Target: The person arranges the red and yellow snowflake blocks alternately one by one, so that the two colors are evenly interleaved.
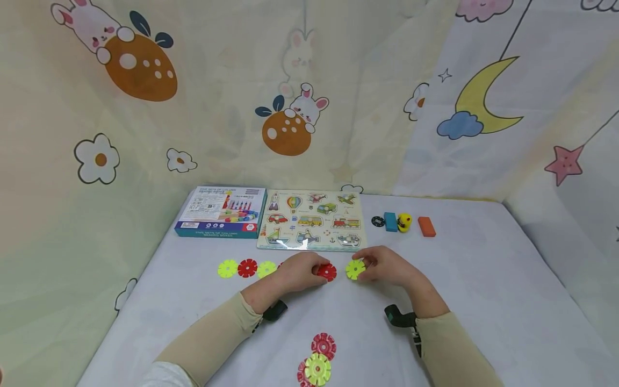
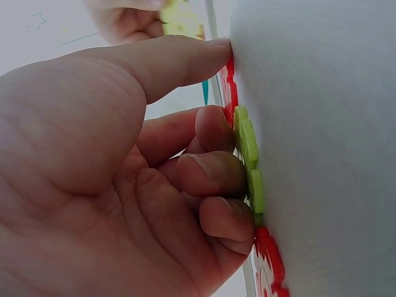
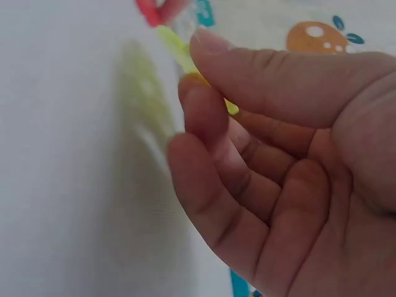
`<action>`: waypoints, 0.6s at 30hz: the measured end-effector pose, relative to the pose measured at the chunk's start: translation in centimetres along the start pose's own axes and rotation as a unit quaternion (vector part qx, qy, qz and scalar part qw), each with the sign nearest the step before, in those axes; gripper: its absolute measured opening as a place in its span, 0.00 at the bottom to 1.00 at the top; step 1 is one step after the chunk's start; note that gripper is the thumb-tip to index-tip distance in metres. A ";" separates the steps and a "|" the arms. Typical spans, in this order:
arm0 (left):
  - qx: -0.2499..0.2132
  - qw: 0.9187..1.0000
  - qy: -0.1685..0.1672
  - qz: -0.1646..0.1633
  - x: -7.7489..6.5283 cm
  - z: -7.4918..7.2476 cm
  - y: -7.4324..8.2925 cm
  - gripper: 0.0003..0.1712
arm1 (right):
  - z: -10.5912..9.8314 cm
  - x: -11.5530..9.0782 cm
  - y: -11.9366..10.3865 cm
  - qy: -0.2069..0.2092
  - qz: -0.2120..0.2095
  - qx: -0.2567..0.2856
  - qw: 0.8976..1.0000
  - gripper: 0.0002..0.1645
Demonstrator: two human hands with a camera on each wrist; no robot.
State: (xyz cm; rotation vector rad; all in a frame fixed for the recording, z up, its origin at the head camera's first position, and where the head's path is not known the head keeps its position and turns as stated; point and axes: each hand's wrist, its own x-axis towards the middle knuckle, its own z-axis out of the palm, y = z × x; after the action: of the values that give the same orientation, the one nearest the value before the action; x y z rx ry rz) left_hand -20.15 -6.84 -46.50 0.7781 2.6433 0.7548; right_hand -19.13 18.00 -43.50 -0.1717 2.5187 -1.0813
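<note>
A row of flower-shaped plastic discs, yellow-green (image 1: 227,268) and red (image 1: 247,267) by turns, lies across the table, its middle partly hidden by my left hand (image 1: 297,271). That hand holds the red disc (image 1: 328,272) at the row's right end between thumb and index finger; its other fingers touch a yellow-green disc (image 2: 250,148) in the left wrist view. Just to the right, my right hand (image 1: 389,266) pinches another yellow-green disc (image 1: 354,270) by its edge. In the right wrist view this disc (image 3: 176,46) is tilted above the cloth, apart from the red one.
Nearer the front lie a few loose discs, a yellow-green one (image 1: 317,368) overlapping red ones (image 1: 323,345). Behind the row are a boxed set (image 1: 217,212) and a vehicle picture board (image 1: 311,220). A blue block (image 1: 390,221), yellow duck (image 1: 404,222) and orange block (image 1: 427,226) stand back right.
</note>
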 end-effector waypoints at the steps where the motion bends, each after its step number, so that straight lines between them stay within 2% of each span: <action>1: 0.001 1.000 -0.001 0.001 0.0 0.0 0.0 0.27 | 0.3 0.2 0.2 0.002 0.004 0.001 1.000 0.25; 7: 0.010 1.000 -0.002 0.001 0.0 -0.1 0.2 0.27 | 1.6 0.9 0.2 0.019 -0.001 -0.027 0.999 0.28; 13: 0.017 1.000 -0.004 -0.001 -0.1 -0.2 0.5 0.28 | 1.9 1.0 0.3 0.053 0.011 -0.077 0.996 0.21; 18: 0.033 0.999 -0.008 0.001 0.0 -0.4 0.8 0.28 | 1.9 1.0 0.3 0.048 0.014 -0.081 0.996 0.18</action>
State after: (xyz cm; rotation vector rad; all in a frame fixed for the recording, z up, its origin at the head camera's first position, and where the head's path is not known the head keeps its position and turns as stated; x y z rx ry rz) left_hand -19.94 -6.47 -45.75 0.8011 2.6656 0.6608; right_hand -19.30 16.67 -45.23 -0.1323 2.6865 -0.8954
